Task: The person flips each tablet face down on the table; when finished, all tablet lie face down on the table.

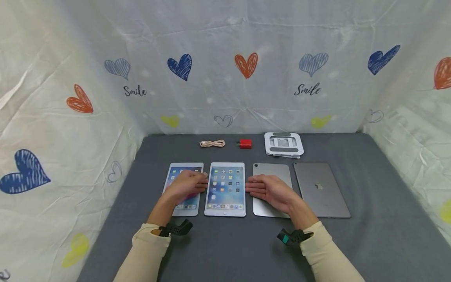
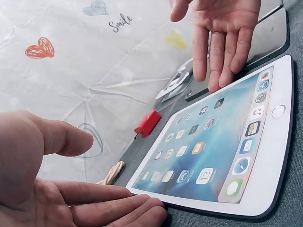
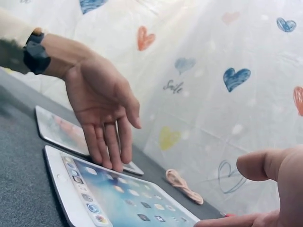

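Note:
Between my two hands lies a white tablet (image 1: 226, 190) with its lit screen of app icons facing up. My left hand (image 1: 186, 184) is above a second lit white tablet (image 1: 187, 210), its straight fingertips at the middle tablet's left edge. Over a silver tablet (image 1: 267, 210) lying face down, my right hand (image 1: 272, 192) points its extended fingers at the middle tablet's right edge. Both palms face inward with thumbs raised, as the left wrist view shows for the left hand (image 2: 52, 184). Whether the fingertips touch the edges I cannot tell. Neither hand grips anything.
A darker grey tablet (image 1: 322, 196) lies face down at the right. Behind the row are a bundled pale cable (image 1: 212, 143), a red plug adapter (image 1: 245, 144) and a folded white and grey stand (image 1: 284, 144). A heart-printed curtain (image 1: 218, 35) surrounds the grey table (image 1: 225, 246).

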The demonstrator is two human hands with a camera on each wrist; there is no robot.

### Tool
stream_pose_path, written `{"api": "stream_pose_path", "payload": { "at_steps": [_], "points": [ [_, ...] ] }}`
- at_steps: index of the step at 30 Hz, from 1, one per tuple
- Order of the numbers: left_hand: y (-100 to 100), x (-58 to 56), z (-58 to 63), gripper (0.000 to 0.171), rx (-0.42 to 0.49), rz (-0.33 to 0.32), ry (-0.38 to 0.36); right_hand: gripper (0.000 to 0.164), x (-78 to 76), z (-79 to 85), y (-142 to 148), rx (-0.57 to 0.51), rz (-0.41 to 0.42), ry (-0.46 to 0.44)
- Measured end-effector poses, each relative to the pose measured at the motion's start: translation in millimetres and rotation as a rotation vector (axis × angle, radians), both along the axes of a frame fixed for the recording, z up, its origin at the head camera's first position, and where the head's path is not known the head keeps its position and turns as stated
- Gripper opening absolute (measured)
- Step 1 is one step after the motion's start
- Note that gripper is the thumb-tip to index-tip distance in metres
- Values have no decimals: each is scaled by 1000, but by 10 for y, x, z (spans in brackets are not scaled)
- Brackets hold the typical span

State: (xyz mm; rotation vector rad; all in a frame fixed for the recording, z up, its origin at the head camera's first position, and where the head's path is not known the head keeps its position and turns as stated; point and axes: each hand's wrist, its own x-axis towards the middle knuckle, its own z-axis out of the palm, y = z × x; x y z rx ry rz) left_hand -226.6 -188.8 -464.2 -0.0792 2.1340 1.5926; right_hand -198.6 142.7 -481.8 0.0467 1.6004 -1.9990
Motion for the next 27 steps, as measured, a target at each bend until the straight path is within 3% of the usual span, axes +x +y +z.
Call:
{"api": "stream_pose_path", "payload": {
  "at_steps": [6,13,19,22,27],
  "points": [
    [72,-11,-4,53,9,-4,-25,62,27,-3,13,-59,-36,-41],
    [228,-12,-12,53,23,-30,-18,68,2,1,78,-143,-10,-47],
    [269,-3,-16,52,97,-96,-52,60,30,51,215,-77,-8,-13],
    [269,13,39,53,139,-135,-49,63,92,126,332,-39,-8,26],
    [314,19,237,53,248,-209,-34,65,135,292,453,40,7,140]
  ]
}}
